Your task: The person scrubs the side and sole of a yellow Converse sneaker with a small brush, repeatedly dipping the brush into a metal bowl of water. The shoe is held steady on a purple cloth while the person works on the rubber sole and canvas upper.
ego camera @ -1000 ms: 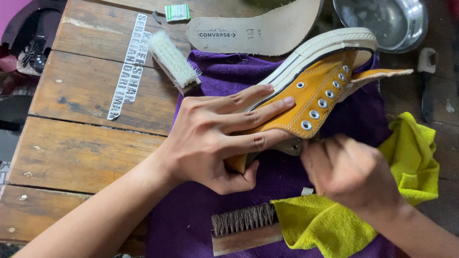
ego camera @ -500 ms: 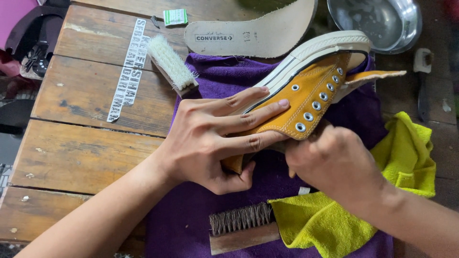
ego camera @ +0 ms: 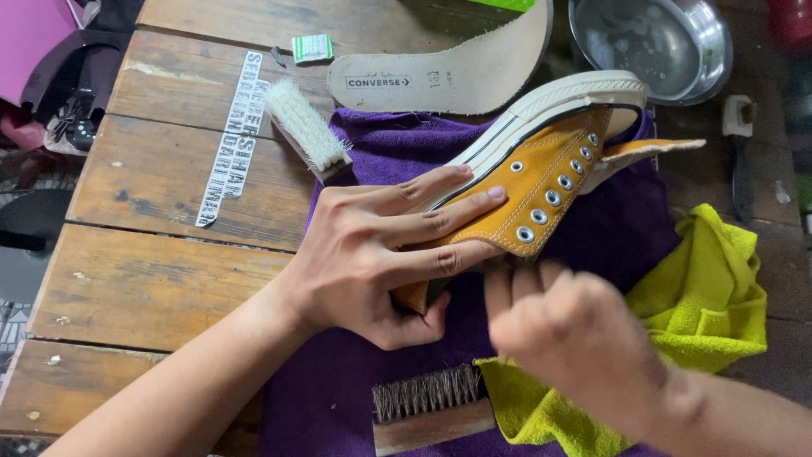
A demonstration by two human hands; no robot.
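My left hand (ego camera: pixel 381 254) grips the shoe (ego camera: pixel 541 178) on the towel (ego camera: pixel 617 228); right hand (ego camera: pixel 567 338) blurred, grip unclear.

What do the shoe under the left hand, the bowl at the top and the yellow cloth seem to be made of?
Shoe: mustard woven fabric, probably canvas, matte, with visible stitching, shiny metal eyelets and a smooth off-white, rubber-like sole edge. Bowl: metal, likely steel, judging by its grey reflective sheen. Yellow cloth: soft, fuzzy, crumpled textile, possibly microfibre.
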